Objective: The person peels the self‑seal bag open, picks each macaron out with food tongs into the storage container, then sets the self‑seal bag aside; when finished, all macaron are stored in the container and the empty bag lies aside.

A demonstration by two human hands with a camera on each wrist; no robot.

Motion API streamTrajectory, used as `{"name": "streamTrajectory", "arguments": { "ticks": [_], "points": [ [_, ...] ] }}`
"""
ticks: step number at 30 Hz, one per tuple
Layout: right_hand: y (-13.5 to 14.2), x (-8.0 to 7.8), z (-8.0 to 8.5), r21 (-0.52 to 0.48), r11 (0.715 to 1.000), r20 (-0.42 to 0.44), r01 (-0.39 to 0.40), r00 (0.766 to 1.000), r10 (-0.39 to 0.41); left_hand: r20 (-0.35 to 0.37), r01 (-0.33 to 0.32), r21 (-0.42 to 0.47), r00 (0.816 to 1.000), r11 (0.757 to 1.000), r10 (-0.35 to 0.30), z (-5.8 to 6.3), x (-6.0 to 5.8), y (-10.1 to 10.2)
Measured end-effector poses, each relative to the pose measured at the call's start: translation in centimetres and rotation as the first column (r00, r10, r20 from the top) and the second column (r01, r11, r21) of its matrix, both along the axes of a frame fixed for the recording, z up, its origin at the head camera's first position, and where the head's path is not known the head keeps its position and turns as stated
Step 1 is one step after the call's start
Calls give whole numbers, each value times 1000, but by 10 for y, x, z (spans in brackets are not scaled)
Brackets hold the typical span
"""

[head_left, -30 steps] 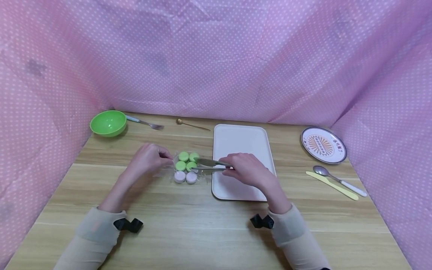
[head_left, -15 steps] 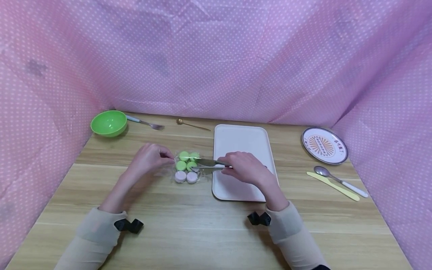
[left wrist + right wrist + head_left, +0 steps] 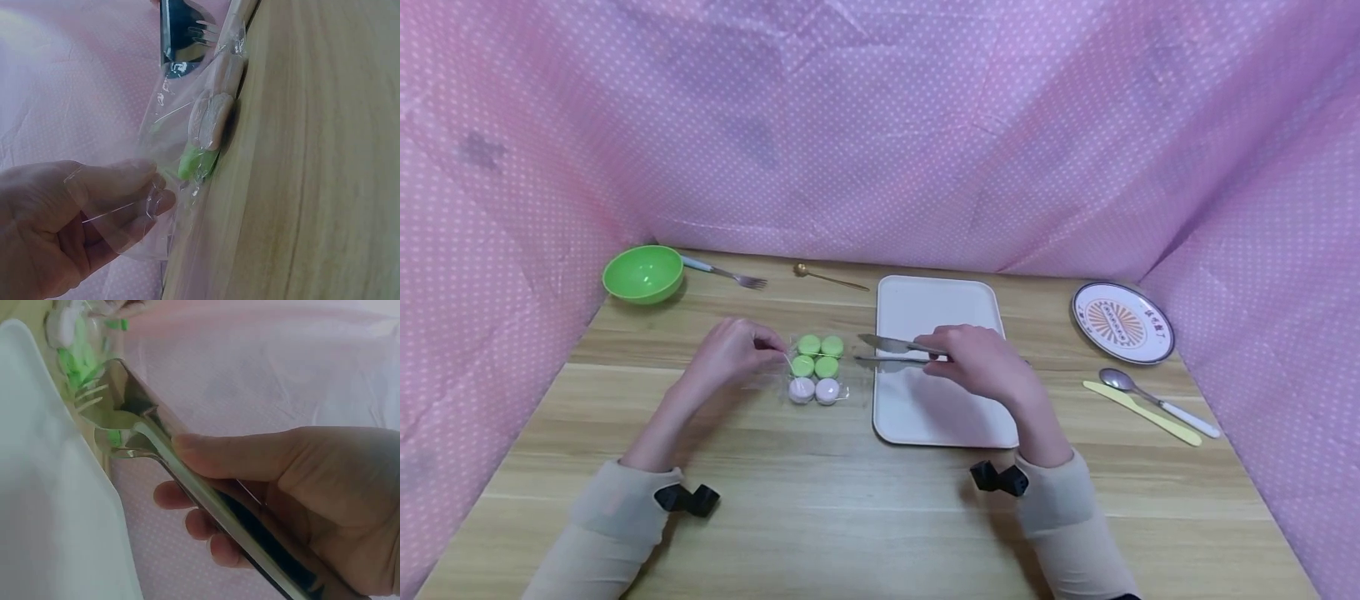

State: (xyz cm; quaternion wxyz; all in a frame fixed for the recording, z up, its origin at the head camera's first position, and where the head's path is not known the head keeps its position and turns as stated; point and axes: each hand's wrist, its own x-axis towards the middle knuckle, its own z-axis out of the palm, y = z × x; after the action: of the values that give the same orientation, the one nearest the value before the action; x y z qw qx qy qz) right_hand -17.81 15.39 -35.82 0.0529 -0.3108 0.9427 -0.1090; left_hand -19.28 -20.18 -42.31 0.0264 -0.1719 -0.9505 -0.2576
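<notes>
Six macarons [image 3: 827, 367] — four green, two pale — lie in clear packaging [image 3: 169, 115] just left of the white tray [image 3: 925, 308]. Left hand [image 3: 737, 354] pinches the packaging. Right hand [image 3: 981, 358] grips metal tongs [image 3: 895, 345], arms apart, tips extending past the tray's left edge.

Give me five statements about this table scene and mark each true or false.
1. Four green macarons and two pale macarons lie left of the white tray. True.
2. The right grip holds metal tongs. True.
3. The tongs clasp a macaron. False: they stand apart, holding nothing.
4. The left grip pinches clear packaging. True.
5. All the cutlery lies left of the tray. False: a white-handled spoon and a yellow knife lie to its right.
</notes>
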Motion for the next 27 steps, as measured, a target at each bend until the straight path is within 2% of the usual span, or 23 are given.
{"name": "streamTrajectory", "arguments": {
  "ticks": [4,10,13,27],
  "points": [
    [7,0,4,7,999,-9,40,999,-40,23,-13,1,1000,1000,13,0,0,0],
    [-3,2,-1,24,1000,4,-8,1000,8,66,-52,-1,996,999,52,0,-1,-1],
    [-12,3,-4,27,999,-16,-31,999,31,71,-59,-1,996,998,59,0,-1,-1],
    [-36,0,-15,22,997,-25,-75,997,75,14,-55,-1,998,998,55,0,1,1]
  ]
}}
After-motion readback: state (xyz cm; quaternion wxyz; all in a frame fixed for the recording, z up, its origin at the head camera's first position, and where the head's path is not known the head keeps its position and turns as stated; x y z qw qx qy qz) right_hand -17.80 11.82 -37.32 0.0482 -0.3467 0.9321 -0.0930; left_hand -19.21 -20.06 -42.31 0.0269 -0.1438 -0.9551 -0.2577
